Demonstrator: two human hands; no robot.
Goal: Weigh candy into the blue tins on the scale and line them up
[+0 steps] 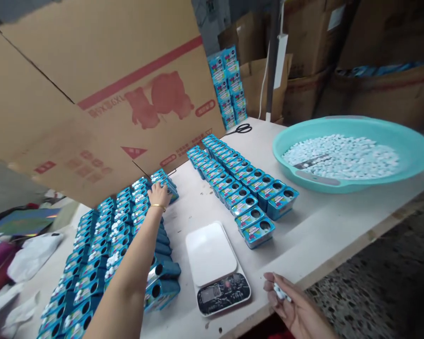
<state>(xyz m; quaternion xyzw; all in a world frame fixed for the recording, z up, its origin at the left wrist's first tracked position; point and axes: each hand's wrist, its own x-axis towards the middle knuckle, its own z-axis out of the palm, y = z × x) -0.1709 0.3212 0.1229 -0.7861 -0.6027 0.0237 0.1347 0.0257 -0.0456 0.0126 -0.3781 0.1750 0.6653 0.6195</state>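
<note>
At the far end of the left-hand rows, my left hand point(159, 194) has its fingers closed over a small blue box point(172, 192) with a round dark hole. Its fingertips are partly hidden. My right hand point(286, 303), near the table's front edge, is cupped around several small white candies point(281, 293). Between the hands lies a white kitchen scale point(212, 254) with a dark control panel and a bare platform. Rows of blue boxes point(249, 207) stand beyond it. In the left rows, white candies point(115, 256) lie on or between many boxes.
A turquoise basin point(419, 141) with many white candies and a ruler-like strip stands at the right. Black scissors point(243, 128) lie near stacked blue packs point(229, 89). A big cardboard sheet point(102, 61) rises behind the left rows; a dark pole point(273, 56) stands behind the table.
</note>
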